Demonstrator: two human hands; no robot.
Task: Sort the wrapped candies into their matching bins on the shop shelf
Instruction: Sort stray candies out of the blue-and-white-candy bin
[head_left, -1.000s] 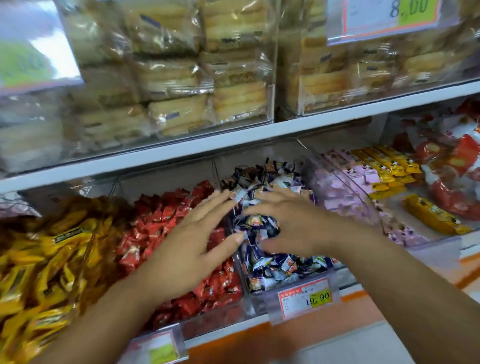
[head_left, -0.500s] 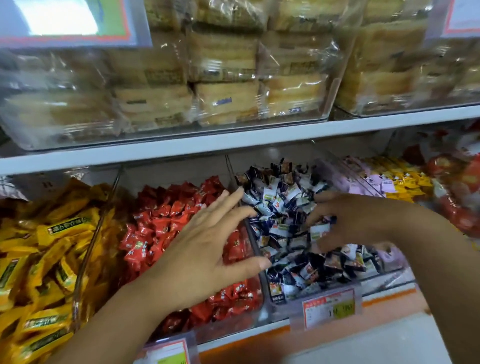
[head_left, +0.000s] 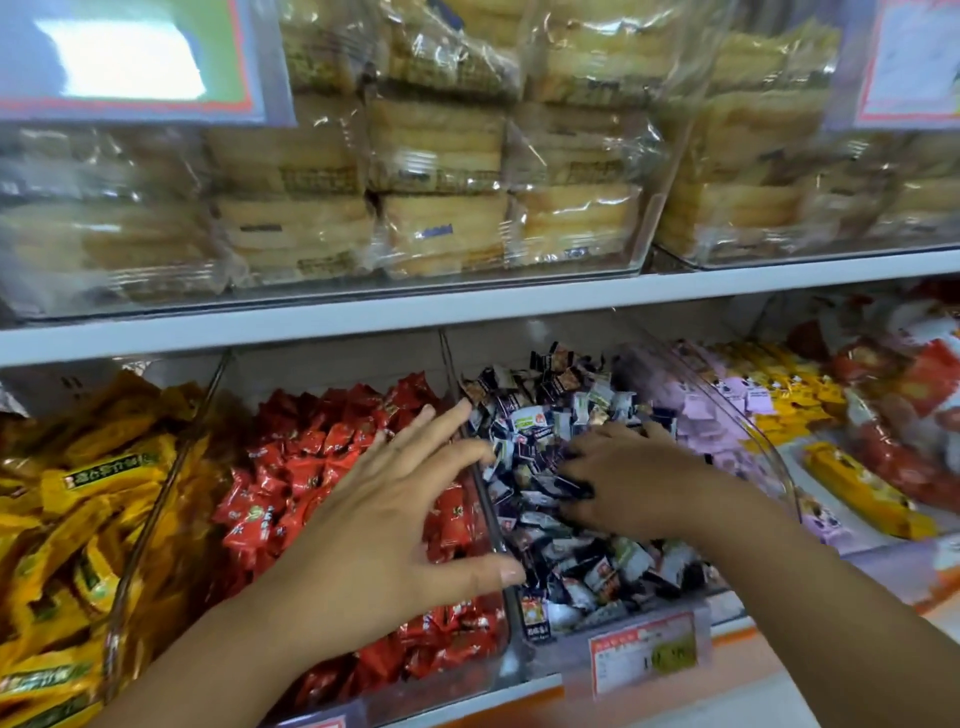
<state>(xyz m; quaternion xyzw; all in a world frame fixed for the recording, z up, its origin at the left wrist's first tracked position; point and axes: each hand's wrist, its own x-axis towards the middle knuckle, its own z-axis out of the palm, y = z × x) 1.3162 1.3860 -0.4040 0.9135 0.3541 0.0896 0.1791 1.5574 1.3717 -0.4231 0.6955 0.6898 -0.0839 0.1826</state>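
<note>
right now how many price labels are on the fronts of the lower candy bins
2. One price label fronts the dark-wrapped candy bin, below the right hand; another is a sliver at the bottom edge under the red candy bin. More may be hidden.

Right hand has its fingertips buried in the dark candies, so no telling whether it's actually pinching one. Left hand blocks a good chunk of the red candies. The front price tag is too smeared to read. The top-left sign is blown out by glare and clipped by the top edge, and the top-right sign runs off the frame, print unreadable. Yellow candies get chopped by the left edge.
</note>
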